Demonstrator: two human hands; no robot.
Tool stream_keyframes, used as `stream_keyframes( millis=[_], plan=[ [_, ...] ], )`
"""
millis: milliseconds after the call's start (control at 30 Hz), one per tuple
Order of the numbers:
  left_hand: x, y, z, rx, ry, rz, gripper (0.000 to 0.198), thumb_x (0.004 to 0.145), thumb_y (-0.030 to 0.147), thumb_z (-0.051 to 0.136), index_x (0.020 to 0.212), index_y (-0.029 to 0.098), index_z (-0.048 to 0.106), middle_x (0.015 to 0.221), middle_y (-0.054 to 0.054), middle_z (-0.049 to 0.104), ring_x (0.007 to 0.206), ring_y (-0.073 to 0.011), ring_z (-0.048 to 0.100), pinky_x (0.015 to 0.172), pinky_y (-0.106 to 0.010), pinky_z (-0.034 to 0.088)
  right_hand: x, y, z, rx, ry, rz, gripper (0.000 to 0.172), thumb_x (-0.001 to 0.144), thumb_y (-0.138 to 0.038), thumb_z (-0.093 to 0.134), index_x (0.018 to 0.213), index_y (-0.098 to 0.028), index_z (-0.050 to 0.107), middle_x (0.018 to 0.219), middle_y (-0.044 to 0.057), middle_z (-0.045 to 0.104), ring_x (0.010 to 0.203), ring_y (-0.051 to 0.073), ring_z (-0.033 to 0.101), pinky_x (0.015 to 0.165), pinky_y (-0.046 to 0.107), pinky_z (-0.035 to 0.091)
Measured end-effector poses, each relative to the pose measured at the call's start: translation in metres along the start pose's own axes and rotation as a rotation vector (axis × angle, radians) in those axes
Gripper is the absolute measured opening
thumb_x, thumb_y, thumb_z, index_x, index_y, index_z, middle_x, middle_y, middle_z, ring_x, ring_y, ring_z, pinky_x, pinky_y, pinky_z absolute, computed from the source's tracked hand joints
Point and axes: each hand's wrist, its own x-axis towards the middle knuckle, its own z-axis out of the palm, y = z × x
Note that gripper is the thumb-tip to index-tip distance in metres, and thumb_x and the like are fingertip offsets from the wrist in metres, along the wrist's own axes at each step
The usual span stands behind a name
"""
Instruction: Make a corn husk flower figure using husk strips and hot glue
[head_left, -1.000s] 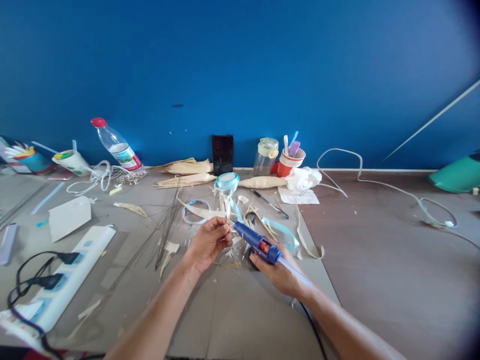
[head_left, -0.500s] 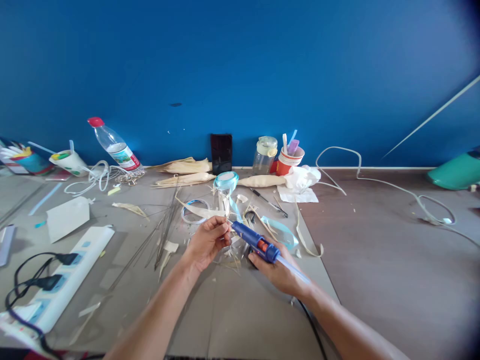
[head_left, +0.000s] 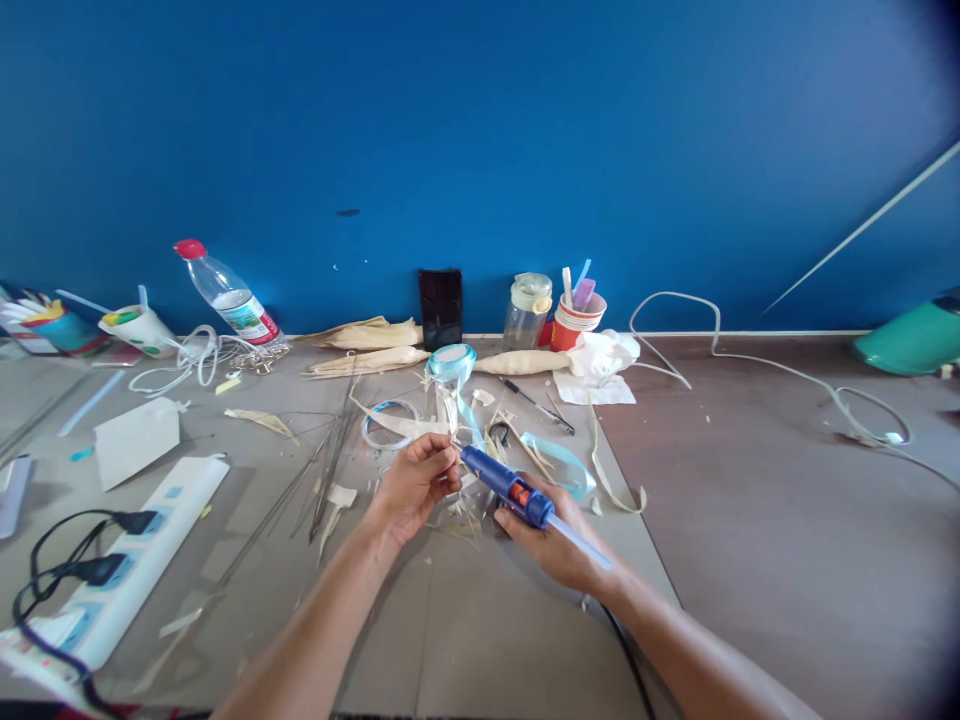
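A blue hot glue gun (head_left: 504, 482) with a clear glue stick at its rear is gripped in my right hand (head_left: 559, 540). Its nozzle points up and left, right beside the fingertips of my left hand (head_left: 420, 485). Those fingers are pinched around a small pale piece (head_left: 453, 415), seemingly a strip of dried corn husk; most of it is hidden and I cannot make out its shape. Behind the hands lies a roll of light blue ribbon (head_left: 451, 362), its loose end (head_left: 562, 465) trailing to the right. A coil of thin clear line (head_left: 390, 424) rests left of it.
Thin wires (head_left: 330, 455) and husk scraps are scattered left of my hands. A white power strip (head_left: 154, 560) with black plugs occupies the left front. Along the blue wall stand a tilted bottle (head_left: 238, 300), a black phone (head_left: 441, 310), a jar (head_left: 528, 312) and paper cups (head_left: 577, 322).
Both hands hold nearly the same pose. The glue gun has shifted very slightly left, its nozzle still at the left fingertips.
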Motion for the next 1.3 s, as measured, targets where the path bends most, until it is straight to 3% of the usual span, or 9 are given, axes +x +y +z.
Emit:
stream_keyframes(
  millis=[300, 500, 667, 833, 933, 1067, 1200, 1300],
  plan=[
    [0.0, 0.0, -0.001, 0.014, -0.004, 0.003, 0.027, 0.061, 0.024, 0.078, 0.075, 0.014, 0.057, 0.059, 0.004, 0.053, 0.049, -0.004, 0.049, 0.052, -0.018, 0.043, -0.001, 0.003, -0.001, 0.039, -0.031, -0.013, 0.019, 0.081, -0.036, 0.051, 0.072, -0.02, 0.045, 0.062, -0.004, 0.046, 0.055, 0.011, 0.042, 0.052, 0.023, 0.034],
    [-0.002, 0.004, 0.0, 0.015, -0.005, 0.003, 0.028, 0.061, 0.024, 0.078, 0.076, 0.014, 0.057, 0.067, 0.003, 0.054, 0.053, -0.0039, 0.049, 0.053, -0.018, 0.043, -0.003, -0.004, -0.017, 0.107, -0.042, -0.232, 0.019, 0.077, -0.035, 0.056, 0.083, -0.019, 0.049, 0.079, 0.001, 0.049, 0.069, 0.014, 0.047, 0.065, 0.027, 0.041],
    [0.0, 0.003, -0.003, 0.021, -0.018, 0.001, 0.026, 0.063, 0.023, 0.076, 0.077, 0.014, 0.056, 0.065, 0.003, 0.054, 0.052, -0.0045, 0.049, 0.053, -0.019, 0.043, -0.008, -0.014, -0.03, 0.108, 0.018, -0.308, 0.02, 0.078, -0.03, 0.052, 0.095, -0.019, 0.051, 0.102, 0.008, 0.048, 0.09, 0.021, 0.05, 0.075, 0.03, 0.043],
    [0.003, 0.001, -0.007, 0.0, -0.03, 0.012, 0.024, 0.064, 0.021, 0.076, 0.076, 0.014, 0.056, 0.062, 0.004, 0.054, 0.05, -0.0038, 0.048, 0.052, -0.018, 0.042, -0.022, -0.018, -0.05, -0.097, 0.128, -0.282, 0.021, 0.078, -0.018, 0.047, 0.098, -0.02, 0.053, 0.113, 0.01, 0.044, 0.087, 0.018, 0.053, 0.071, 0.027, 0.045],
    [0.003, 0.002, -0.008, -0.015, -0.042, 0.014, 0.023, 0.064, 0.02, 0.076, 0.076, 0.014, 0.057, 0.064, 0.003, 0.055, 0.051, -0.004, 0.049, 0.052, -0.018, 0.042, -0.036, -0.004, -0.06, -0.311, 0.261, -0.23, 0.029, 0.076, -0.017, 0.052, 0.105, -0.019, 0.05, 0.115, 0.012, 0.044, 0.094, 0.02, 0.053, 0.078, 0.03, 0.046],
    [0.003, 0.002, -0.008, -0.022, -0.044, 0.014, 0.023, 0.064, 0.019, 0.076, 0.078, 0.014, 0.058, 0.065, 0.003, 0.056, 0.05, -0.0046, 0.05, 0.051, -0.019, 0.045, -0.053, 0.033, -0.066, -0.513, 0.378, -0.104, 0.025, 0.079, -0.022, 0.051, 0.103, -0.019, 0.051, 0.111, 0.011, 0.046, 0.094, 0.022, 0.054, 0.079, 0.033, 0.047],
    [0.004, 0.0, -0.009, -0.019, -0.078, 0.011, 0.021, 0.065, 0.019, 0.075, 0.078, 0.013, 0.059, 0.066, 0.003, 0.057, 0.051, -0.0046, 0.05, 0.052, -0.019, 0.045, -0.061, 0.068, -0.067, -0.6, 0.348, -0.014, 0.029, 0.08, -0.024, 0.05, 0.108, -0.016, 0.051, 0.11, 0.012, 0.047, 0.094, 0.022, 0.055, 0.081, 0.034, 0.048],
    [0.004, -0.001, -0.01, -0.004, -0.083, 0.002, 0.021, 0.065, 0.018, 0.075, 0.078, 0.013, 0.059, 0.066, 0.002, 0.057, 0.052, -0.0045, 0.05, 0.052, -0.019, 0.044, -0.061, 0.08, -0.069, -0.629, 0.26, 0.067, 0.032, 0.079, -0.026, 0.049, 0.109, -0.015, 0.053, 0.109, 0.012, 0.049, 0.092, 0.022, 0.056, 0.081, 0.036, 0.048]
  ],
)
